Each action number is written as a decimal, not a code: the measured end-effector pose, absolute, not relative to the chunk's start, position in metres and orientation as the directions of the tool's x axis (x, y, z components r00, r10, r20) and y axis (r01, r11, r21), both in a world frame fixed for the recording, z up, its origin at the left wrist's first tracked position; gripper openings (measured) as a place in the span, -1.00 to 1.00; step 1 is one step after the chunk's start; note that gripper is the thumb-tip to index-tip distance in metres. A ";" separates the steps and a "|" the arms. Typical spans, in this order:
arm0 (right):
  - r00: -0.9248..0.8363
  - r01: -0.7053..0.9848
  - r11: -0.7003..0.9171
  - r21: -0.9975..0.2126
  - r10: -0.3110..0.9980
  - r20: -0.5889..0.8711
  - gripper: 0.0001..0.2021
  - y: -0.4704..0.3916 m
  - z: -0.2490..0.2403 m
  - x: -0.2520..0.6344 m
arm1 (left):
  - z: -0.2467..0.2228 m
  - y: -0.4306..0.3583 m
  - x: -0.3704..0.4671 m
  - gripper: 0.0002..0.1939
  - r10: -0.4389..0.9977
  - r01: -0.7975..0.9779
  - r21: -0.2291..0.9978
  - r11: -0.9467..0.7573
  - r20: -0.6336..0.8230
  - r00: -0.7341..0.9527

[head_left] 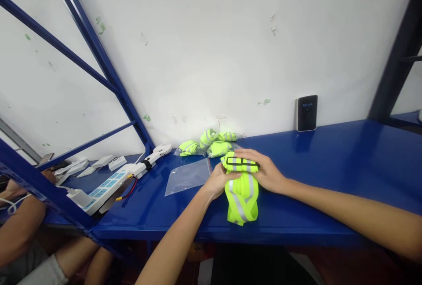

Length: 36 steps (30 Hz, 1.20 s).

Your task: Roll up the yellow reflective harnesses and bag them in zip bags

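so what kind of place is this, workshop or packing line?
Probably a small packing station: both hands fold a hi-vis reflective strap on a blue metal shelf bench, with an empty clear zip bag beside it and bagged straps piled at the wall.

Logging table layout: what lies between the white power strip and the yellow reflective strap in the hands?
In the head view, an empty clear zip bag lies flat on the blue table between power strip and strap.

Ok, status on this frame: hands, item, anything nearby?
Both hands closed on folded neon reflective strap: left hand, right hand. Strap on blue shelf edge. Empty clear bag just left, bagged straps behind.
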State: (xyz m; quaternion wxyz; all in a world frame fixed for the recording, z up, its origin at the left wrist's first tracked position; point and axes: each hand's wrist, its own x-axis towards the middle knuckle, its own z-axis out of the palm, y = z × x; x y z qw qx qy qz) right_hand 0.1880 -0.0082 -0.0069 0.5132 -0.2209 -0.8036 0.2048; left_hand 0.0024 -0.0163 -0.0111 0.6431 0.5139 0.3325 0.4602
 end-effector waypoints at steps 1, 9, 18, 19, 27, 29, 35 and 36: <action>-0.371 0.156 0.828 -0.539 0.555 0.745 -0.62 -0.006 -0.009 0.188 | -0.010 -0.017 0.003 -0.34 0.936 -0.292 0.956 0.037 0.069 0.344; -0.434 0.169 0.827 -0.536 0.550 0.713 -0.66 0.003 -0.013 0.187 | -0.012 -0.013 0.011 -0.54 0.971 -0.432 0.899 0.075 0.033 0.238; -0.705 0.207 0.637 -0.742 0.623 0.339 -0.46 -0.003 0.009 0.206 | -0.015 -0.013 0.004 -0.41 0.981 -0.251 0.960 0.120 -0.077 0.176; -0.689 0.197 0.626 -0.754 0.636 0.348 -0.49 -0.003 0.009 0.205 | -0.014 -0.014 0.004 -0.39 0.982 -0.255 0.961 0.105 -0.059 0.181; -0.473 -0.028 0.036 -0.999 0.880 0.045 -0.29 -0.001 -0.002 0.193 | -0.019 -0.011 0.002 -0.25 0.939 -0.394 0.917 -0.057 0.183 0.290; -0.539 -0.053 -0.008 -0.999 0.842 0.021 -0.47 -0.004 -0.003 0.193 | -0.021 -0.010 0.002 -0.35 0.929 -0.386 0.919 -0.083 0.211 0.304; -0.582 -0.085 -0.101 -0.991 0.812 -0.033 -0.42 -0.013 0.004 0.197 | -0.022 -0.010 -0.001 -0.38 0.914 -0.378 0.917 -0.128 0.257 0.314; -0.609 -0.115 -0.127 -0.985 0.792 -0.031 -0.36 -0.013 0.005 0.198 | -0.022 -0.010 -0.001 -0.38 0.924 -0.379 0.918 -0.116 0.240 0.297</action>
